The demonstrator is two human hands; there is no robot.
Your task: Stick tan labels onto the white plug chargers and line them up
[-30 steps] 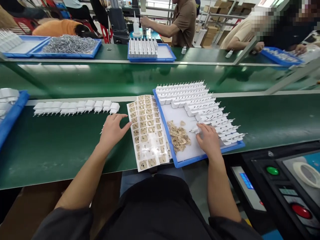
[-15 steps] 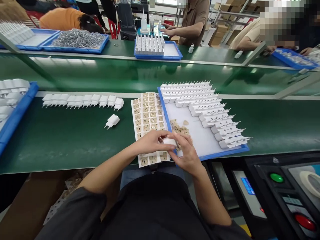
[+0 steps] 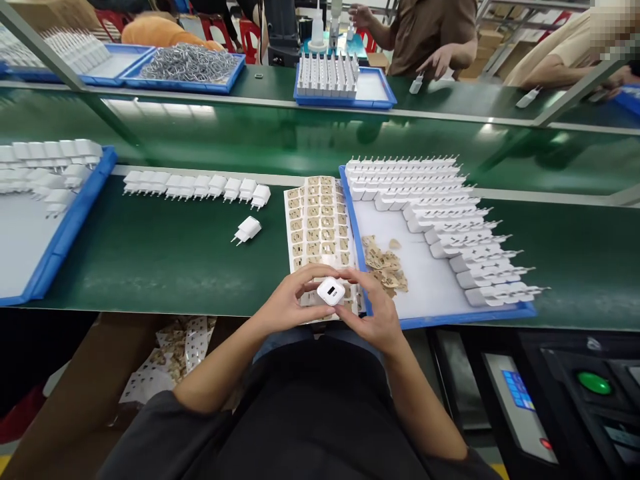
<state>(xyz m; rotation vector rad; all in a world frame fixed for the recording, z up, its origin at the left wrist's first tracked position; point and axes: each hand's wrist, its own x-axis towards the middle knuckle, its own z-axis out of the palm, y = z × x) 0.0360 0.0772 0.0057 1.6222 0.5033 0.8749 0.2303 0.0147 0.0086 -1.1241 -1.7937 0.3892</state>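
Observation:
Both my hands hold one white charger plug (image 3: 331, 291) above the near edge of the green table, its port end facing up. My left hand (image 3: 289, 304) grips it from the left, my right hand (image 3: 376, 315) from the right. Under my hands lies a sheet of tan stickers (image 3: 319, 225). To its right a blue tray (image 3: 440, 318) holds rows of white plugs (image 3: 440, 207) and a small heap of peeled sticker backings (image 3: 385, 259). One loose plug (image 3: 247, 230) lies on the table to the left.
A row of white plugs (image 3: 195, 187) lines the table's far edge. Another blue tray (image 3: 60, 240) with plugs sits at left. Beyond the conveyor belt (image 3: 300, 143), other people work at trays. A control panel with a green button (image 3: 594, 383) is at lower right. A cardboard box of used sheets (image 3: 165, 353) stands below.
My right hand took a plug from the tray and both hands came together near my body; the plug is now turned port end up. The view has shifted left.

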